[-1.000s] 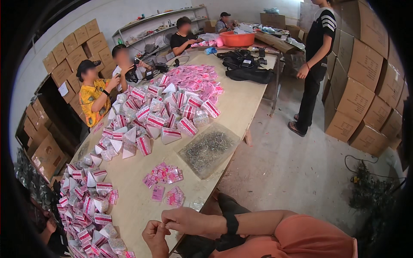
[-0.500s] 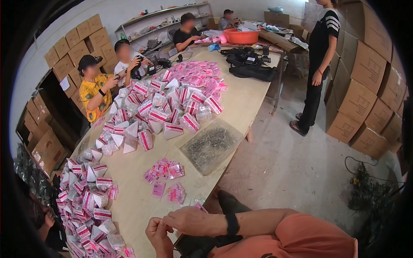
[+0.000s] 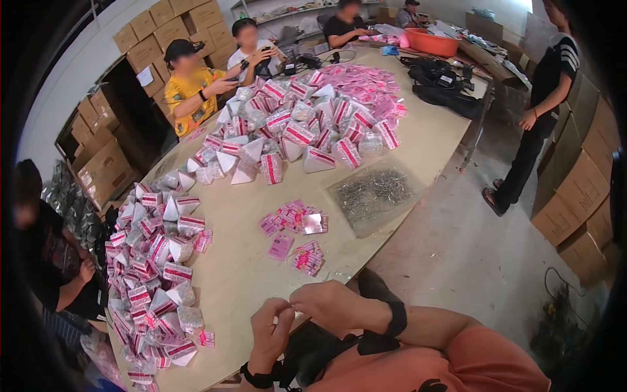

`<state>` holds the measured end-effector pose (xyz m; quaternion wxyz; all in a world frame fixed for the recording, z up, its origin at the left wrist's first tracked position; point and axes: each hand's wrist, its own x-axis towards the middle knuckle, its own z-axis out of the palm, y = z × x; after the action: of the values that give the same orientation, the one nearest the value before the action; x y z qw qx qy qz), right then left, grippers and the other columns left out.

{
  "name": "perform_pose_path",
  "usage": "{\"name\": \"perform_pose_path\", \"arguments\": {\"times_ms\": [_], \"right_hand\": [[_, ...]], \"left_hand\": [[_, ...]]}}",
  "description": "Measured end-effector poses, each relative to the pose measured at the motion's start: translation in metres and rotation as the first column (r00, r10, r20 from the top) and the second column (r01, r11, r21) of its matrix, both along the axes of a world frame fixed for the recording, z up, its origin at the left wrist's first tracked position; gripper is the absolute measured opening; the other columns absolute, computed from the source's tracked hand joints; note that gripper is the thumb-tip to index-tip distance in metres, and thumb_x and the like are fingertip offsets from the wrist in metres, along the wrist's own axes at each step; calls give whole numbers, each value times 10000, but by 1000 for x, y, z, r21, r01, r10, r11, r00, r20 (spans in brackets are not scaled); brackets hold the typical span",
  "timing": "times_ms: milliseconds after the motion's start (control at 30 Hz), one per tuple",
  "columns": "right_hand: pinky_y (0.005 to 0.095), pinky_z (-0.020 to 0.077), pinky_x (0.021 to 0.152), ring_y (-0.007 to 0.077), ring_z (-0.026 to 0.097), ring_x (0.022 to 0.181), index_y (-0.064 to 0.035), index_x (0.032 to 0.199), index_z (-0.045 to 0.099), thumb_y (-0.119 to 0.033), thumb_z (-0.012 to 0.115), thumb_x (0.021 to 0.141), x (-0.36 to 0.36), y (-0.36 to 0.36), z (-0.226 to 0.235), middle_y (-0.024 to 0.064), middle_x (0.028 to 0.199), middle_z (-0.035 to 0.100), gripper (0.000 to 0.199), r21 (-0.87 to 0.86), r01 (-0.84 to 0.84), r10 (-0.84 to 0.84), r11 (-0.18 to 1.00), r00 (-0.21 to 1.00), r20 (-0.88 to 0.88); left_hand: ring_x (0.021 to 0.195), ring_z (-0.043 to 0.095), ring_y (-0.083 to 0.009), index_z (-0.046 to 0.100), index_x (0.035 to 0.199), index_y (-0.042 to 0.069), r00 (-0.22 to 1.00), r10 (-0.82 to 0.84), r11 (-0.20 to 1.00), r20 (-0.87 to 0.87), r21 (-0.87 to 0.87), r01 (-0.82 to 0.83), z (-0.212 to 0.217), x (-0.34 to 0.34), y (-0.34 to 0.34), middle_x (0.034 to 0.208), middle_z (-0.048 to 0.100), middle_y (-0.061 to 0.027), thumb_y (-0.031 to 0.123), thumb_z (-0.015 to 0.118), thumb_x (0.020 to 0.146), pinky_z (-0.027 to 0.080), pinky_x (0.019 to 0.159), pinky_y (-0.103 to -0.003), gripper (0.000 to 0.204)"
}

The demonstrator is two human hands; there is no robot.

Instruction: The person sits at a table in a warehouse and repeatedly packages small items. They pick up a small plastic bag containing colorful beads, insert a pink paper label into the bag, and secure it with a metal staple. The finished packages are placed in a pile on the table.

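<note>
My left hand [image 3: 271, 330] and my right hand [image 3: 326, 304] meet over the near edge of the table. Their fingertips are pinched together, and whatever small thing lies between them is too small to make out. Just beyond them on the tabletop lie pink printed cards: a fanned stack [image 3: 307, 259], a single card [image 3: 280, 247] and a looser pile [image 3: 290, 215]. Farther right, a shallow clear tray [image 3: 349, 224] holds a heap of thin metal pins [image 3: 377, 189].
Clear packs with pink-and-white labels are heaped on the table's left side [image 3: 157, 281] and middle [image 3: 294, 130]. Beyond lie more pink cards [image 3: 366, 85], black bags [image 3: 441, 85] and an orange basin [image 3: 431, 43]. Several people surround the table; cardboard boxes [image 3: 568, 209] stand right.
My view has swung left, so the table sits farther right in the picture and a person in black shows at the left. My hands stay pinched together.
</note>
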<state>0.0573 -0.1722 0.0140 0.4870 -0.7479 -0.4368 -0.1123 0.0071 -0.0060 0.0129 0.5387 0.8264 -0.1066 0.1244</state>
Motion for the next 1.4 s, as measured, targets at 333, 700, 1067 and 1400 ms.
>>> {"name": "perform_pose_path", "arguments": {"times_ms": [333, 700, 1067, 1400], "right_hand": [[339, 455, 531, 243, 573, 653, -67, 793, 501, -49, 527, 734, -5, 5, 6, 81, 683, 522, 67, -65, 121, -113, 990, 986, 125], [299, 440, 506, 218, 558, 571, -35, 835, 576, -84, 574, 756, 6, -1, 0, 97, 668, 555, 93, 61, 83, -85, 995, 996, 24], [171, 262, 351, 27, 354, 390, 1, 902, 569, -87, 528, 843, 52, -25, -19, 27, 590, 518, 113, 278, 295, 161, 914, 364, -917], [223, 302, 370, 85, 383, 406, 47, 910, 554, -30, 486, 818, 70, -45, -43, 67, 564, 504, 138, 396, 151, 376, 906, 149, -915]], "left_hand": [[495, 408, -47, 490, 727, 32, 979, 29, 928, -204, -358, -102, -2, 5, -12, 564, 469, 16, 96, 450, 877, 332, 453, -199, 168], [533, 445, -70, 491, 799, 36, 960, -5, 929, -280, -357, -99, 12, 9, -10, 610, 484, -8, 123, 486, 867, 371, 501, -206, 110], [500, 457, -52, 511, 805, 20, 976, 19, 968, -218, -241, -73, 73, 78, 26, 607, 494, 1, 61, 506, 831, 373, 460, -187, 49], [698, 570, -234, 494, 1025, 9, 952, 265, 815, 150, 493, -305, 111, 275, 69, 843, 563, -140, 139, 614, 721, 474, 616, -328, 352]]}}
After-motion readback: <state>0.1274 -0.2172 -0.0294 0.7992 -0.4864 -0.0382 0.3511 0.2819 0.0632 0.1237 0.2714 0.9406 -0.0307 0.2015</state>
